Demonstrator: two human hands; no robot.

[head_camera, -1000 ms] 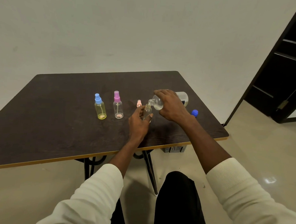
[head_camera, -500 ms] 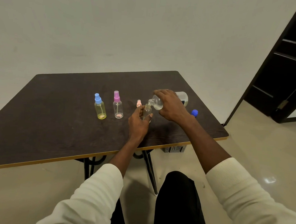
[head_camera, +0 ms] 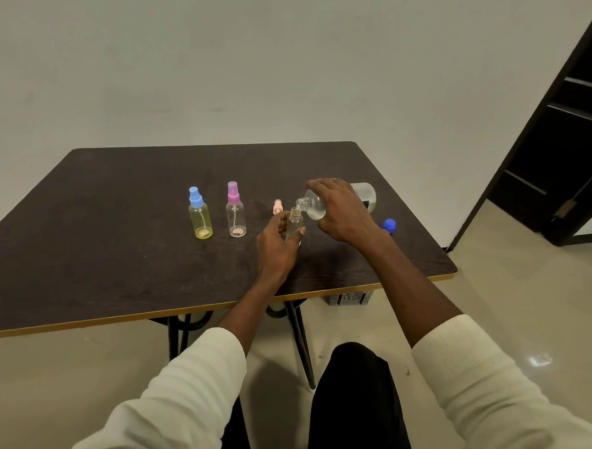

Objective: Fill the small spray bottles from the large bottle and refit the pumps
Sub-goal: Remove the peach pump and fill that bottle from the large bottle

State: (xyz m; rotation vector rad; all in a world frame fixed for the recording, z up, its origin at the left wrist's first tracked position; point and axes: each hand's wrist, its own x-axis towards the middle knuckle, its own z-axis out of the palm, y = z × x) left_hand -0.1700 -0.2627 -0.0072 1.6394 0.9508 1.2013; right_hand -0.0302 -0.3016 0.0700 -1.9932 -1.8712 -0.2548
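A: Anything different from a second ago?

B: Hardly. The right hand (head_camera: 345, 215) stays wrapped around the large bottle (head_camera: 330, 201), tipped with its neck over the small open bottle (head_camera: 294, 223); the left hand (head_camera: 277, 245) still grips that one, upright on the worktop (head_camera: 115, 249).

A: So the pour continues?

B: Likely, though no stream is visible. The peach pump (head_camera: 277, 206) waits at its 11 o'clock, the blue cap (head_camera: 389, 225) at 3. The blue-capped bottle (head_camera: 200, 216) and pink-capped bottle (head_camera: 235, 212), at 9, have pumps fitted.
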